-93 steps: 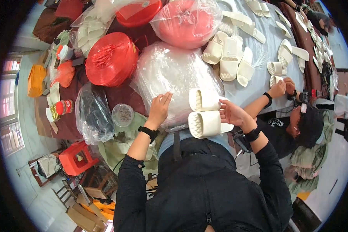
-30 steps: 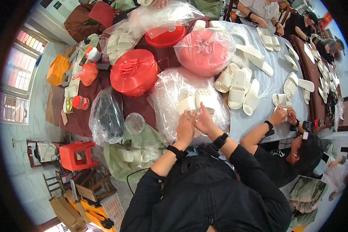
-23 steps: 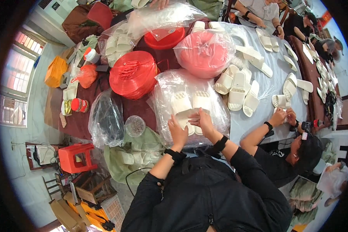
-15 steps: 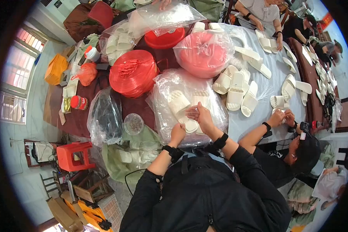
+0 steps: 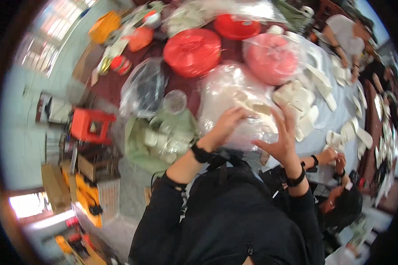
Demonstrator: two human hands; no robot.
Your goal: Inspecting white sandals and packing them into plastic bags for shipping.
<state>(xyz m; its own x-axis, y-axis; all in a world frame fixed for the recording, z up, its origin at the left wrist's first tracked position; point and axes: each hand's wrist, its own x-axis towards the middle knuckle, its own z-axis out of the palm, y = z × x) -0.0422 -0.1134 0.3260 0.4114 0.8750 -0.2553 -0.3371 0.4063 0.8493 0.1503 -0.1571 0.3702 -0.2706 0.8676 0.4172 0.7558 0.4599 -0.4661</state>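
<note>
A big clear plastic bag (image 5: 227, 95) lies on the table in front of me, with pale slippers (image 5: 256, 107) showing through it. My left hand (image 5: 225, 127) curls its fingers on the near side of the bag, beside those slippers. My right hand (image 5: 282, 140) is at the bag's right side with its fingers spread wide and nothing in it. Both wrists wear black bands. The picture is blurred by motion, so the exact grip is hard to see.
Red round bundles (image 5: 192, 51) and a pink one (image 5: 269, 57) in plastic lie beyond the bag. A dark bag (image 5: 141, 88), a clear cup (image 5: 174, 101) and a green bag (image 5: 163, 139) sit left. Loose white slippers (image 5: 303, 101) lie right. Another person's hands (image 5: 334, 157) work at lower right. A red stool (image 5: 90, 126) stands on the floor.
A pair of slippers held above the table went down into the clear bag. My right hand has let go and spread open; the view has swung and blurred.
</note>
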